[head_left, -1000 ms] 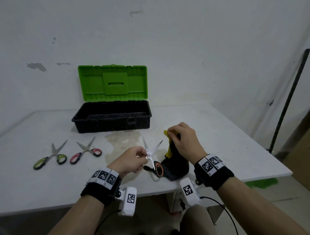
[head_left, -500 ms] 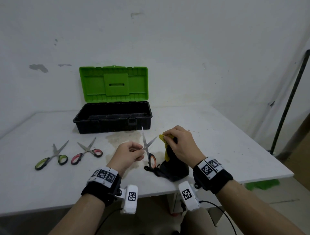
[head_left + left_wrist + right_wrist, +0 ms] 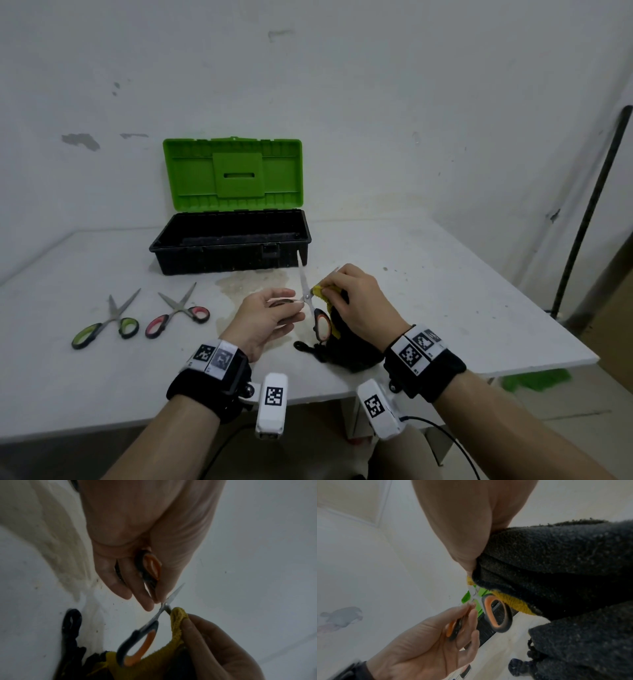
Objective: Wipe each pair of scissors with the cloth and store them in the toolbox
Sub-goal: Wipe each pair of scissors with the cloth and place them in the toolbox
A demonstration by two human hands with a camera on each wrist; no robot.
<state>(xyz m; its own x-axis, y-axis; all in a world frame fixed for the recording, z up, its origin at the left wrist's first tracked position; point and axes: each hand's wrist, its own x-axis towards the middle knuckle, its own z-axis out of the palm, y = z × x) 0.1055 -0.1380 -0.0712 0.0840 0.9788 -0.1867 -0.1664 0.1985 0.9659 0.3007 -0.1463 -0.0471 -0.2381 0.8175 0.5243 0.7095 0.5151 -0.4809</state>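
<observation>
My left hand (image 3: pixel 270 317) (image 3: pixel 145 555) holds one loop handle of the orange-handled scissors (image 3: pixel 317 313) (image 3: pixel 137 639) (image 3: pixel 496 612), whose blades stand spread apart. My right hand (image 3: pixel 359 305) (image 3: pixel 214 642) pinches the yellow-and-black cloth (image 3: pixel 334 308) (image 3: pixel 177 622) (image 3: pixel 556 568) around one blade near the pivot. The other blade points up toward the toolbox (image 3: pixel 233 246). That black box sits at the back of the table with its green lid (image 3: pixel 233 174) upright. Two more pairs lie on the left: green-handled scissors (image 3: pixel 109 320) and red-handled scissors (image 3: pixel 178 313).
The white table (image 3: pixel 462 291) has a stained patch (image 3: pixel 253 282) in front of the toolbox. A dark pole (image 3: pixel 589 212) leans at the right, past the table edge. A wall stands close behind the box.
The scissors rose from lying near the table to standing more upright, blades pointing up. My right hand moved the cloth left onto one blade near the pivot.
</observation>
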